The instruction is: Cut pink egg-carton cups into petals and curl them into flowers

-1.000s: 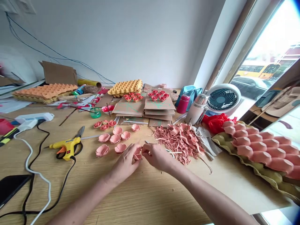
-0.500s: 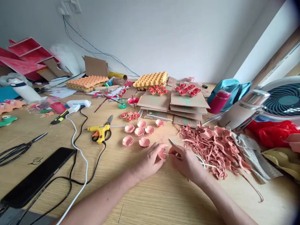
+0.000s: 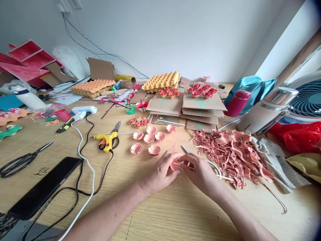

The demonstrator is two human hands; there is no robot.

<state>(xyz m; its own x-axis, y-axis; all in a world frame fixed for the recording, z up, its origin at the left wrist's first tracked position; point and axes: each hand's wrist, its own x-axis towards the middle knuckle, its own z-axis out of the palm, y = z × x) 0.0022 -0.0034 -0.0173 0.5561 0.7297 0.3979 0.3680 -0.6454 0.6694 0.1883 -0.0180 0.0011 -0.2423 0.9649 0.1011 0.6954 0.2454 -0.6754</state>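
Observation:
My left hand (image 3: pixel 163 169) pinches a small pink petal cup (image 3: pixel 173 165), which seems cut from egg-tray pulp. A thin white stick (image 3: pixel 227 178) runs through my right hand (image 3: pixel 198 169), its near tip against the cup. My two hands meet at the fingertips, partly hiding the cup. Under or beside my right hand lie scissors; their metal tip (image 3: pixel 185 149) and pale handle loop (image 3: pixel 215 166) show on either side of it. Beyond my left hand stand several pink cup flowers (image 3: pixel 148 138), with several fuller roses (image 3: pixel 138 122) behind them.
Pink scraps (image 3: pixel 230 154) are heaped to the right. A yellow glue gun (image 3: pixel 107 140), black phone (image 3: pixel 45 187), black scissors (image 3: pixel 25 160) and cables (image 3: pixel 91 170) occupy the left. Stacked cardboard (image 3: pixel 203 103) bearing red flowers (image 3: pixel 202 90) and egg trays (image 3: pixel 162 81) stand behind.
My right hand has moved slightly left, so its fingers now meet my left hand at the pink cup. The stick's tip has come to the cup. The view has shifted a little.

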